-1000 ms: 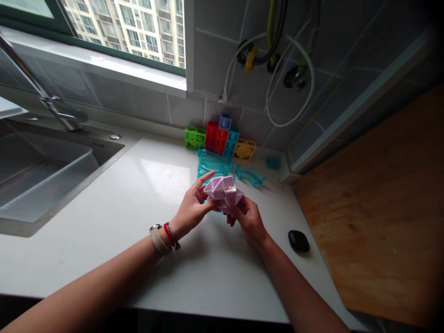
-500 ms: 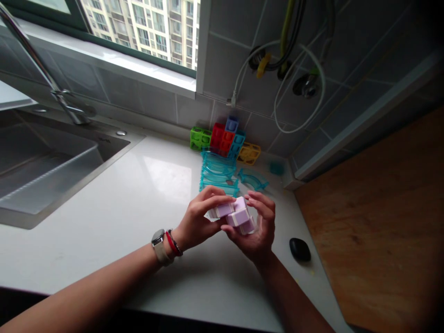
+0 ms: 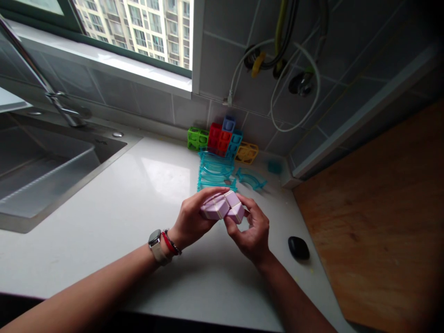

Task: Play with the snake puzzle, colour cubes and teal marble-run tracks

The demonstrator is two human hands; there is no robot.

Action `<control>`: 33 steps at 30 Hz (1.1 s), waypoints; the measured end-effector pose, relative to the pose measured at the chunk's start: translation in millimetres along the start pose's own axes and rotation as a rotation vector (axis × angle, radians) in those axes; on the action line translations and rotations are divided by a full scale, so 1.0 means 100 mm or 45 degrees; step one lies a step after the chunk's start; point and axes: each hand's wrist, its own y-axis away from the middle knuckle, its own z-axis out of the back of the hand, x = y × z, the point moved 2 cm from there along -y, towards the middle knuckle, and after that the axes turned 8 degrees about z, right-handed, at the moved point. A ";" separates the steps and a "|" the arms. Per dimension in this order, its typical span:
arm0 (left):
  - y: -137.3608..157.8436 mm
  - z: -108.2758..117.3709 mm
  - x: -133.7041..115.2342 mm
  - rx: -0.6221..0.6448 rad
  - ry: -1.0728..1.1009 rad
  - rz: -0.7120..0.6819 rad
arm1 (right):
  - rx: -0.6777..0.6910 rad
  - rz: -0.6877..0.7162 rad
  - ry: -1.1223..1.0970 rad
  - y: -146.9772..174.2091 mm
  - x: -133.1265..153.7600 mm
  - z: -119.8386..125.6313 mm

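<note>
Above the white counter (image 3: 132,245), the purple faceted toy (image 3: 217,210) is held between both hands, just on the near side of the translucent blue plastic pieces (image 3: 217,166). Left hand (image 3: 192,212): fingers curled over the upper side, thumb beneath, gripping the left portion. Right hand (image 3: 253,231): thumb and forefinger bent to a narrow pinch on the right end, with a gap behind the fingertips. Progress: the segments sit gathered in a compact cluster; handling is judged to be under way, since the toy is not set down. What remains cannot be determined. Orientation: long axis roughly left to right, hand to hand; angular segments face the viewer; no definite front is discernible.
</note>
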 end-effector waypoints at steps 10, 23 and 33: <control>-0.03 0.02 0.01 0.076 0.136 0.200 | 0.095 0.112 0.028 -0.14 0.06 0.13; -0.14 0.05 -0.02 0.262 0.780 0.732 | 0.189 -0.440 -0.884 -0.13 -0.11 0.19; -0.08 -0.04 0.06 0.103 0.622 0.862 | 0.089 -0.512 -0.688 -0.08 -0.13 0.05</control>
